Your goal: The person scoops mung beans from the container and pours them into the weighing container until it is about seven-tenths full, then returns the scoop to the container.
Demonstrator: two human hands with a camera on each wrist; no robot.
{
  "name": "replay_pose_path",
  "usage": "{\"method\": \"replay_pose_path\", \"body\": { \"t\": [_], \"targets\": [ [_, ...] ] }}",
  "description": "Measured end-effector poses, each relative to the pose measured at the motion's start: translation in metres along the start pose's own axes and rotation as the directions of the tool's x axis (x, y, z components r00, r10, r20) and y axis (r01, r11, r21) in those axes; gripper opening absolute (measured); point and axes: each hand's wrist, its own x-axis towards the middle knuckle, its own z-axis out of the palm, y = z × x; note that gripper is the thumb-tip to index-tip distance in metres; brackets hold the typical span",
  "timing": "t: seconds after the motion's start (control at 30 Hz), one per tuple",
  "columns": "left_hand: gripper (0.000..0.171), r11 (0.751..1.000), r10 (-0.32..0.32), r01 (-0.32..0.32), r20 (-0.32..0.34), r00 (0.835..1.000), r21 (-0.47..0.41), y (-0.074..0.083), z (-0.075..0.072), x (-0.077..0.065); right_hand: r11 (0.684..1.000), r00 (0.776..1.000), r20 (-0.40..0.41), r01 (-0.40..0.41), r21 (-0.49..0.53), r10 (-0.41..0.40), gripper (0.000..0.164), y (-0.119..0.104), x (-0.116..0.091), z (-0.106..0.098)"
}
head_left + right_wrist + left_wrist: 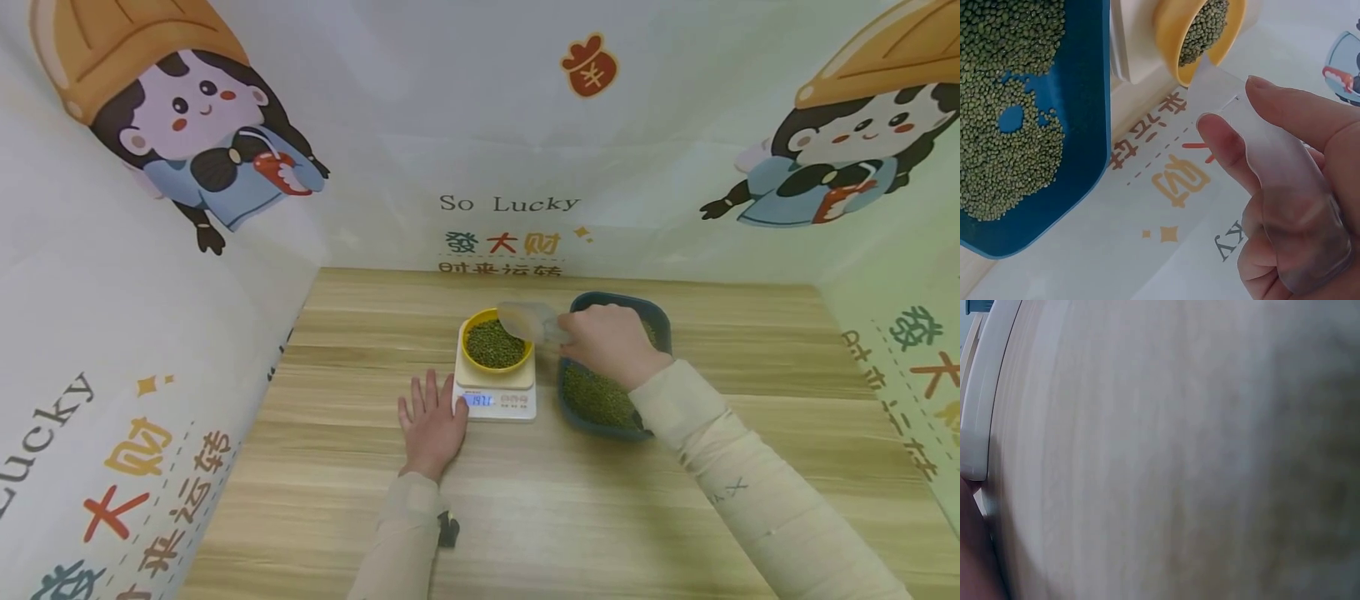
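My right hand (611, 342) grips the handle of a clear plastic scoop (1285, 169), its fingers curled round it. The scoop's blade is over the right edge of a yellow bowl (495, 369) holding green mung beans (493, 343). That bowl stands on a white kitchen scale (527, 410) with a lit display. Below my right hand is a dark blue tub (1088, 94) of mung beans, partly hidden by the hand in the head view. My left hand (433, 429) lies on the table with fingers spread, its thumb against the scale's left side.
A wood-grain table (360, 333) carries everything. Printed white sheeting (390, 150) rises behind and along both sides. A small black object (447, 529) is beside my left wrist.
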Motion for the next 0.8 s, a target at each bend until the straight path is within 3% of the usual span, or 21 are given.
{"method": "replay_pose_path", "body": {
  "t": [0.37, 0.5, 0.8],
  "targets": [
    [0.057, 1.000, 0.012, -0.012, 0.001, 1.000, 0.013, -0.002, 0.001, 0.000, 0.999, 1.000, -0.014, -0.028, 0.025, 0.028, 0.030, 0.010, -0.007, 0.006],
    [0.057, 1.000, 0.014, -0.014, 0.002, 1.000, 0.007, 0.000, 0.001, 0.001, 0.995, 0.998, 0.001, -0.069, 0.077, 0.069, 0.036, 0.017, -0.019, 0.010],
    [0.057, 1.000, 0.018, -0.018, 0.006, 1.000, 0.000, -0.003, 0.002, 0.002, 0.962, 0.988, 0.038, -0.153, 0.226, 0.148, 0.029, 0.039, -0.051, 0.026]
  ]
}}
